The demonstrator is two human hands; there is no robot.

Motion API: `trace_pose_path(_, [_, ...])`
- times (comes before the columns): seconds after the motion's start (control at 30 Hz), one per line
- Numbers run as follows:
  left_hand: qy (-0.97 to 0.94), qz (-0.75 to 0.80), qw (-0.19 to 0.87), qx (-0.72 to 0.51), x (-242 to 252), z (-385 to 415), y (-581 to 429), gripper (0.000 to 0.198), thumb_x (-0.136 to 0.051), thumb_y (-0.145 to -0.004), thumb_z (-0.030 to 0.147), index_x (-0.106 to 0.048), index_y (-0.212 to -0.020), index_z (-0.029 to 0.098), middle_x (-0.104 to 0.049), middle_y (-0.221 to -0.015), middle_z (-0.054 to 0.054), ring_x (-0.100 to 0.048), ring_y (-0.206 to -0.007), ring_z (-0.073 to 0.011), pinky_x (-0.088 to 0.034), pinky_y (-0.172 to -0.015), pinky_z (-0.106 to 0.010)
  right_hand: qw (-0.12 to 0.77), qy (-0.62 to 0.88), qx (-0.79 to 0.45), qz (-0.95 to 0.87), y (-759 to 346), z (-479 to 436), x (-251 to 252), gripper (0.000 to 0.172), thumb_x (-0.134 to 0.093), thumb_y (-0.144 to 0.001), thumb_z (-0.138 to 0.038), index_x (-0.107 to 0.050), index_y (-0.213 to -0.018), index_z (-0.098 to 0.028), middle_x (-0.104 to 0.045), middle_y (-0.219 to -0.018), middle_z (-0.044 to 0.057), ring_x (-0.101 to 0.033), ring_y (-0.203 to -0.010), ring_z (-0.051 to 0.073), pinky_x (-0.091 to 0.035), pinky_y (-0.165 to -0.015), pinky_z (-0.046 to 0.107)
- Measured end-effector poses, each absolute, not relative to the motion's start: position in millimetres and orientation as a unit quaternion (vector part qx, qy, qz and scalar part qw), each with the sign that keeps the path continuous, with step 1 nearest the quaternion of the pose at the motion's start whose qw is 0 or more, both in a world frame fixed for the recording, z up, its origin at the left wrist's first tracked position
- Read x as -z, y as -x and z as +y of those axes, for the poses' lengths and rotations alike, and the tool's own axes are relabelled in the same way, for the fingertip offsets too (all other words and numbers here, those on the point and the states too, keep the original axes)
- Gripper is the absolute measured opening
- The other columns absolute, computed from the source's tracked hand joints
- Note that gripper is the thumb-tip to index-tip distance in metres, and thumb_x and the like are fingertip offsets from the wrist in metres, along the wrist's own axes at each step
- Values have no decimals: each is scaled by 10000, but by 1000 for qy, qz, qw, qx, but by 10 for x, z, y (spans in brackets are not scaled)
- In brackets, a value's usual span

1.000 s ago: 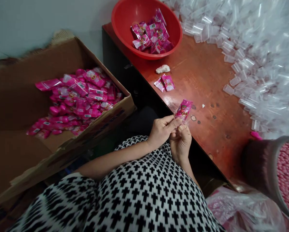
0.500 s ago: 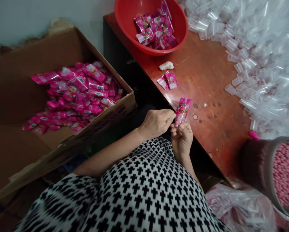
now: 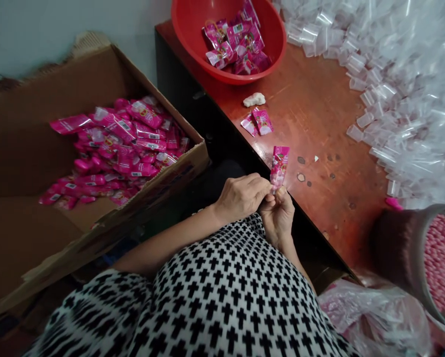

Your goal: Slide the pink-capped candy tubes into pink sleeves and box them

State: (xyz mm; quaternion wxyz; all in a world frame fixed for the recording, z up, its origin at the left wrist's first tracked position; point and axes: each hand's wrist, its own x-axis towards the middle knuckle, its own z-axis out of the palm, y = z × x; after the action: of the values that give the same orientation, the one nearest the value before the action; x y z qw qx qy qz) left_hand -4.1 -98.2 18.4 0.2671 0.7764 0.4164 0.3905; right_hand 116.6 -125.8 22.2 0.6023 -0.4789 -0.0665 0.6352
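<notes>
Between my two hands a pink printed candy packet (image 3: 280, 162) stands up over the table's front edge. My right hand (image 3: 280, 214) pinches its lower end, thumb on top. My left hand (image 3: 243, 197) is closed, its fingertips pressed against the packet's lower left side by the right thumb. The very bottom of the packet is hidden by my fingers. Farther back on the table lie two small pink wrappers (image 3: 263, 122), beside a white lump (image 3: 254, 99).
A red bowl (image 3: 185, 44) with pink packets stands at the back. To the left is a cardboard box (image 3: 51, 248) holding many filled packets. Clear plastic cups (image 3: 412, 64) are heaped at the right, above a tub (image 3: 393, 243) of pink candies. A plastic bag (image 3: 378, 312) lies lower right.
My left hand has dropped slightly to the packet's lower end. The packet stands more upright, and its lower part is more covered by my fingers. The view has shifted a little.
</notes>
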Motion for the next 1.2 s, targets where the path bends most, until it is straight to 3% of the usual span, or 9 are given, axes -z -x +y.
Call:
trace_pose_path(0.1, [-728,428,313,-434,-199,-936,83,273,-483,-908,294,-653,-727,180,-670,-700,-17,-582,-628,-99,-407,-611,-221,597,480,-640,-69,-1198,-1257,-184,184,-719,-642,-236,-555,-698,-177,-647,-611,-56,-544,-453,6,-455,-410,33])
trace_pose_path(0.23, [-651,501,327,-466,-180,-885,127,448,-610,-825,389,-511,-448,167,-494,-439,26,-421,-428,-69,-317,-490,-235,592,476,-648,-63,-1225,-1263,-131,155,-695,-669,-233,-557,-703,-172,-692,-642,-21,-555,-457,10,-456,-423,36])
trace_pose_path(0.37, [-632,492,388,-457,-203,-906,71,214,-636,-804,367,-668,-722,173,-656,-674,-7,-567,-594,-96,-405,-571,-216,603,464,-647,-52,-1209,-1253,-118,137,-690,-666,-209,-564,-704,-169,-677,-626,-31,-575,-470,17,-469,-432,44])
trace_pose_path(0.43, [-619,490,412,-456,-226,-924,17,185,-669,-771,354,-675,-796,171,-673,-732,-13,-594,-644,-106,-437,-603,-213,615,461,-637,-59,-1189,-1249,-125,153,-706,-657,-197,-561,-700,-172,-655,-613,-57,-585,-481,15,-478,-448,43])
trace_pose_path(0.87, [-460,489,583,-457,-244,-877,-56,209,-658,-748,349,-663,-680,152,-650,-608,-11,-554,-527,-95,-442,-516,-205,615,511,-583,-145,-1155,-1264,-108,215,-738,-642,-247,-552,-727,-179,-686,-651,-39,-628,-493,53,-506,-441,106])
trace_pose_path(1.0, [-491,496,557,-451,-250,-898,-55,155,-636,-747,271,-634,-644,155,-619,-590,10,-528,-527,-84,-414,-518,-202,620,497,-593,-130,-1136,-1285,-85,193,-731,-647,-224,-555,-710,-174,-660,-639,-55,-616,-504,38,-499,-453,89])
trace_pose_path(1.2, [-616,515,395,-446,-205,-976,-83,128,-601,-739,183,-598,-613,166,-600,-615,7,-525,-585,-99,-409,-602,-230,627,504,-589,-82,-1091,-1265,-1,184,-717,-638,-204,-543,-687,-172,-573,-579,-92,-521,-445,7,-447,-402,65])
